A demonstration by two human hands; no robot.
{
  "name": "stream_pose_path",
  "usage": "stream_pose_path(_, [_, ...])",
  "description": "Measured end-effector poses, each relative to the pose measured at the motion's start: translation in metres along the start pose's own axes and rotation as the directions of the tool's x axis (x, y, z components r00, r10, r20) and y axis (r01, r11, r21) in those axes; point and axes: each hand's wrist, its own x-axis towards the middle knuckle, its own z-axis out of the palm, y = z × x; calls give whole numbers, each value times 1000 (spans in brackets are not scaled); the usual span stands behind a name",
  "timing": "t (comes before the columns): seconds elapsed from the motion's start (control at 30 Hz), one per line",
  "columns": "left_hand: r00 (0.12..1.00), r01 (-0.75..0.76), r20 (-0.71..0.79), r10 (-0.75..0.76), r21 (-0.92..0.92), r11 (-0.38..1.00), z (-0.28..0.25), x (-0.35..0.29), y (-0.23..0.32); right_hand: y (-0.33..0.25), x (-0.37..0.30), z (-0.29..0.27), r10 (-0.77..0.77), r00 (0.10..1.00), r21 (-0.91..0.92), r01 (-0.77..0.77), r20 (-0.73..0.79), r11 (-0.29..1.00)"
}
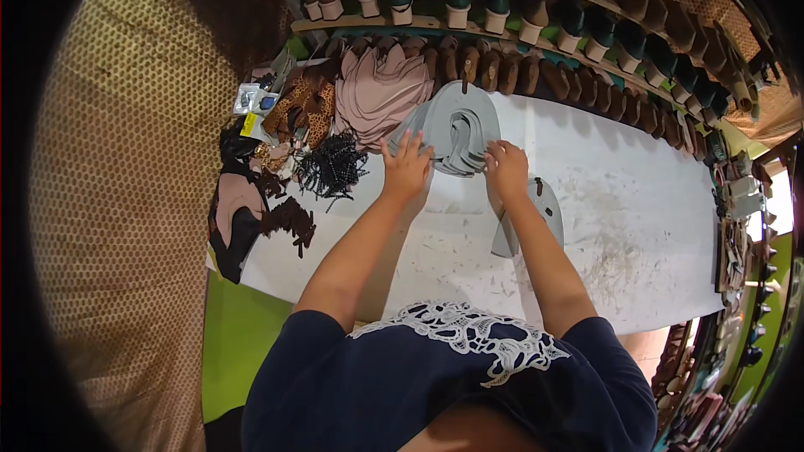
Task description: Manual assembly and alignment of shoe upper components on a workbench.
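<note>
A stack of grey curved cut pieces (481, 113), which look like shoe parts, lies on the white table in front of me. My left hand (406, 169) is at the stack's left side, fingers spread and fingertips near its edge. On the opposite side, my right hand (507, 171) touches or nearly touches the right edge with loosely bent fingers. Neither hand appears to grip the stack. A brown tab-like piece (466, 86) sits at the stack's top. Partly under my right forearm lies another grey cut piece (548, 205), also with a small dark tab.
Pink cut pieces (381, 92) pile up left of the stack, beside leopard-print material (306, 109) and black beaded strips (333, 169). Dark brown scraps (291, 222) lie nearer me. Shelves of heeled shoe forms (459, 0) line the back. Debris marks the white table (645, 209).
</note>
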Motion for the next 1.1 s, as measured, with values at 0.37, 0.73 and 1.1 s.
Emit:
stream_pose_path(0.37, [950,-261,185,251,34,965,0,41,-21,48,20,20,93,991,311,-118,95,943])
stream_pose_path(0.73, [992,73,-103,-74,-18,997,-59,-3,-25,-25,-7,-16,-157,987,230,157,-22,960])
stream_pose_path(1.1, [970,219,114,-213,-44,975,-133,-193,9,-88,-141,-29,-418,737,120,423,532,898])
